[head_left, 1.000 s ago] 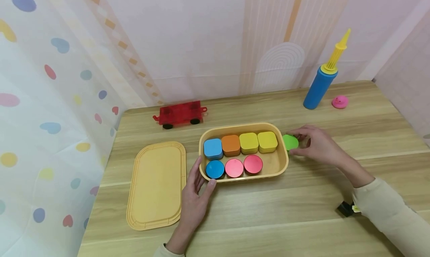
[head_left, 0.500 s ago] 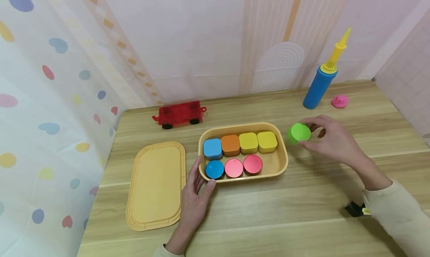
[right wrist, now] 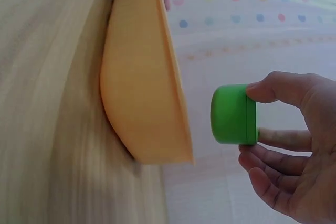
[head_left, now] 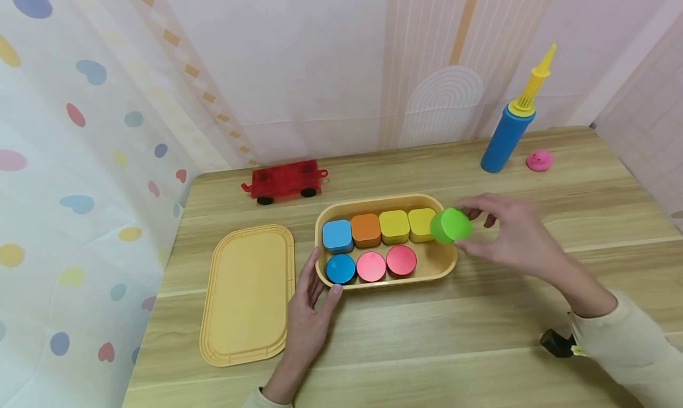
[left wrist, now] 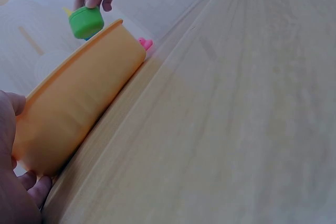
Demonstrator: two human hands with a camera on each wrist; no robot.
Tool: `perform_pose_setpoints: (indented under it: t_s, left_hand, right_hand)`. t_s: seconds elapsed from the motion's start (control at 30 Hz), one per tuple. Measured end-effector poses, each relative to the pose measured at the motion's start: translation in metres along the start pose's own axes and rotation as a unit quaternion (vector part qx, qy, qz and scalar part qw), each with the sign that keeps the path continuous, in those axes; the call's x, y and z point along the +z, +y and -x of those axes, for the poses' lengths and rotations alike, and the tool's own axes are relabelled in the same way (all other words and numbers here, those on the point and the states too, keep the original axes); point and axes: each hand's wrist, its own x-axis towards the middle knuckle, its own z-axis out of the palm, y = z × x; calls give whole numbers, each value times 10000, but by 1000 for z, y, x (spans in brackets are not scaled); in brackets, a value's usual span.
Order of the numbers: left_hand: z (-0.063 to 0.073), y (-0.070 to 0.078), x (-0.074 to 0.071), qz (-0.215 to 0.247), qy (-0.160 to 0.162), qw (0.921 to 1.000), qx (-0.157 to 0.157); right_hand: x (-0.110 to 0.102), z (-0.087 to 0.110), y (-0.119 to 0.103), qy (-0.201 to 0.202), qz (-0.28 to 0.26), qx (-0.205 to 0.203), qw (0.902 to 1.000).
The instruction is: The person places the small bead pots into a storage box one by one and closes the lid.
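My right hand (head_left: pixel 517 239) pinches a small round green lidded tub (head_left: pixel 450 225) between thumb and fingers. It holds the tub above the right end of a yellow-orange plastic box (head_left: pixel 450 260); the wrist views show it clear of the rim. Inside the box, square-topped tubs form the back row: light blue (head_left: pixel 338 235), orange (head_left: pixel 366 230) and two yellow, one partly hidden by the green tub. Round-topped blue (head_left: pixel 340 269), pink (head_left: pixel 370 267) and red (head_left: pixel 401 260) ones stand in front. My left hand (head_left: pixel 309 322) grips the box's near left corner, thumb on the front side.
A flat yellow lid (head_left: pixel 248 295) lies left of the box. Behind stands a red toy wagon (head_left: pixel 284 180). A blue and yellow hand pump (head_left: pixel 504 135) and a pink rubber duck (head_left: pixel 539 160) are at the back right. A black object (head_left: pixel 557 343) shows beside the right sleeve.
My right hand has lifted the green tub from the table beside the box and carried it left over the box's right end. The left hand has stayed on the corner.
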Motion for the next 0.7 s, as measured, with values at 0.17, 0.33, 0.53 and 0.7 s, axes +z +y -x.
perform_pose_setpoints:
  t_s: [0.17,0.33,0.53,0.7]
  left_hand:
    - [0,1,0,-37,0,10000,-51]
    - [0,1,0,-32,-3,10000,-83]
    - [0,2,0,-5,-4,10000,-89]
    - [0,1,0,-24,3,10000,-88]
  right_hand:
    - [9,-1,-4,-352,32,55,9994]
    - [15,-1,-7,-736,39,270,9969]
    - [24,-3,-8,-938,159,301,9950]
    - [28,-5,-8,-1093,274,297,9932]
